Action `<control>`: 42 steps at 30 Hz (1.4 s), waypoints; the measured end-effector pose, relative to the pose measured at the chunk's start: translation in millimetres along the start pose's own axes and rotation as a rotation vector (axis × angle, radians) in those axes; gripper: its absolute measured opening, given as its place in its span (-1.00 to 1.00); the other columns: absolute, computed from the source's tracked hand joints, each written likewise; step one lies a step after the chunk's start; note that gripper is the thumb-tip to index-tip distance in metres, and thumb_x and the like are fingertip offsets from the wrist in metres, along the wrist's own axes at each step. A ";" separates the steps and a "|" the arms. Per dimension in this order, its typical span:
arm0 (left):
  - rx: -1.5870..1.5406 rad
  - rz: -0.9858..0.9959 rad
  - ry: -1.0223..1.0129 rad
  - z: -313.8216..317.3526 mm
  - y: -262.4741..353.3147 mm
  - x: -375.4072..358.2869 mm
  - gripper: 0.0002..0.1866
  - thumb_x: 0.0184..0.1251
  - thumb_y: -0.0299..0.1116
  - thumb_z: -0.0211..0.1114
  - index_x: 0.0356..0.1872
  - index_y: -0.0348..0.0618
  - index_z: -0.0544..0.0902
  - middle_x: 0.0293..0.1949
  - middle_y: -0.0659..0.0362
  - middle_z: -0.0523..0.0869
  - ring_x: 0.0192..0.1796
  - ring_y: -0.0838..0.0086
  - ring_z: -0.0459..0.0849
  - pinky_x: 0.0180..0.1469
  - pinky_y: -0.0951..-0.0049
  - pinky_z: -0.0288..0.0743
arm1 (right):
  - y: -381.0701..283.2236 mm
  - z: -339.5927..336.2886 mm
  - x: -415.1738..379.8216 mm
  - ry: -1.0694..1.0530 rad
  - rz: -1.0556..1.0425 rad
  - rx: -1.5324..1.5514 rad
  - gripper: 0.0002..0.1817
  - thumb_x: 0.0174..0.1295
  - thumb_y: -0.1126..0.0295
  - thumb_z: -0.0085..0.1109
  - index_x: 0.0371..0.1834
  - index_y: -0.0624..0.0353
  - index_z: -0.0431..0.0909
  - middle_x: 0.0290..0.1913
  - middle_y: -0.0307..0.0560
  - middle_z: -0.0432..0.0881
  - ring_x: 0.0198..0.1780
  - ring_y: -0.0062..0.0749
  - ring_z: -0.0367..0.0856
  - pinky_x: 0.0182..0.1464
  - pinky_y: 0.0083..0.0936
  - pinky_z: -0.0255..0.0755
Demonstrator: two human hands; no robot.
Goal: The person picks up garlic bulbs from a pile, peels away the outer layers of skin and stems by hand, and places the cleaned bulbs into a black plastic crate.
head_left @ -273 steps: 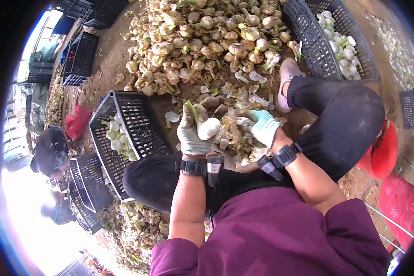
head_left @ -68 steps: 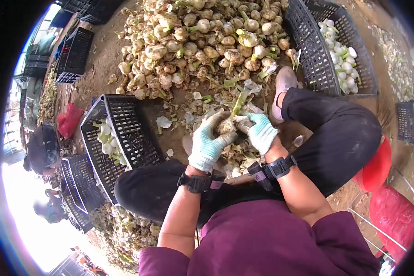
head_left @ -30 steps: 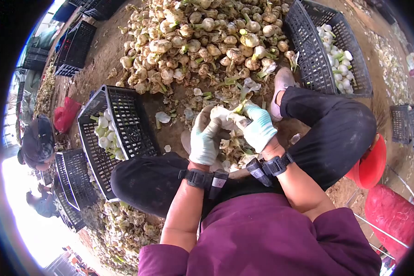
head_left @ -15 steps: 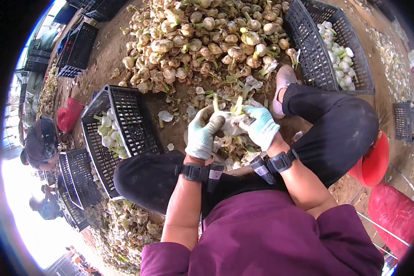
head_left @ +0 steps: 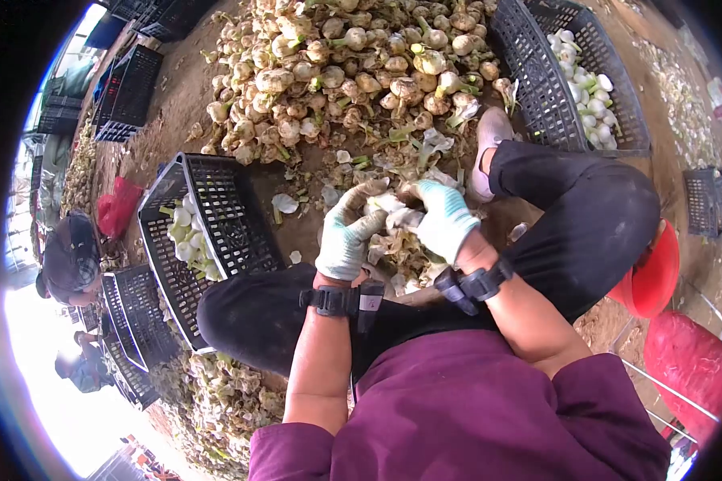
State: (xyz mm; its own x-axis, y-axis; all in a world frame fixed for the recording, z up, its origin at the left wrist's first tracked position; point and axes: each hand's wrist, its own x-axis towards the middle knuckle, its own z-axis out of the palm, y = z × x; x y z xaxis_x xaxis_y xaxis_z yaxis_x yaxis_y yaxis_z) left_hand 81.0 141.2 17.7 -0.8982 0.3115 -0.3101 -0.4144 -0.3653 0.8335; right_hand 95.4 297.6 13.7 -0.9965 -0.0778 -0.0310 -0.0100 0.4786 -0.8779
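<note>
Sitting cross-legged on the dirt floor, a person in a purple top is working a garlic bulb (head_left: 389, 215) between two gloved hands, low in front of the knees. The left hand (head_left: 343, 239) is curling its fingers (head_left: 367, 195) around the bulb from the left side, closed on it, while the right hand (head_left: 441, 218) is pressing in from the other side, its fingers (head_left: 415, 191) pinching at the loose papery skin. How tightly the right hand is gripping cannot be told, since the husk is hiding the fingertips. Both wrists are wearing black bands.

Peeled skins (head_left: 409, 264) are lying heaped directly under the hands, between the black-trousered legs. A big pile of unpeeled garlic (head_left: 345, 72) is spreading across the ground just beyond the hands. A black crate (head_left: 233, 232) is standing tilted near the left knee, holding white cleaned bulbs (head_left: 186, 236) in its far end. Another black crate (head_left: 537, 88) is sitting beyond the right foot, also holding white bulbs (head_left: 586, 84). A red bucket (head_left: 658, 272) is sitting just behind the right knee. Two other people (head_left: 68, 260) are bending over near more crates at the left edge.
</note>
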 end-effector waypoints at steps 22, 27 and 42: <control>0.154 -0.041 0.138 -5.8 2.3 -3.5 -0.78 0.19 -0.32 0.10 -0.32 -0.31 0.55 -0.32 0.09 0.60 -0.34 0.46 0.56 -0.25 0.55 0.45 | 0.4 -14.4 4.9 0.186 -0.173 0.022 -0.62 -0.10 0.50 0.07 -0.11 0.15 0.48 -0.24 0.07 0.55 -0.14 -0.16 0.51 -0.11 -0.44 0.39; 0.502 -0.091 0.158 8.0 3.2 -8.3 -0.78 0.13 -0.50 0.09 -0.20 -0.35 0.53 -0.40 0.16 0.60 -0.38 0.61 0.52 -0.30 0.65 0.41 | -11.5 -12.0 7.8 0.173 -0.353 -0.144 -0.52 -0.14 0.54 0.06 -0.04 -0.03 0.47 0.01 -0.01 0.42 -0.08 -0.17 0.47 -0.11 -0.41 0.40; -0.528 -0.074 0.165 10.6 -3.9 8.4 -0.78 0.21 -0.20 0.06 -0.27 -0.12 0.47 -0.40 0.16 0.53 -0.16 0.26 0.53 -0.03 0.16 0.40 | 35.9 -9.3 16.7 0.196 0.438 0.812 -0.81 0.15 0.50 -0.07 -0.21 0.31 0.47 -0.31 -0.08 0.54 -0.31 -0.59 0.46 -0.30 -0.67 0.36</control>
State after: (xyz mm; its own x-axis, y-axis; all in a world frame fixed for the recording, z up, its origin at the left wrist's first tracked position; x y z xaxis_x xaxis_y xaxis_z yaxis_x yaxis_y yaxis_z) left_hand 76.6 154.5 16.7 -0.8573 0.2272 -0.4619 -0.4564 -0.7506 0.4779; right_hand 77.6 321.6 -13.9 -0.8950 0.1486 -0.4206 0.3557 -0.3312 -0.8739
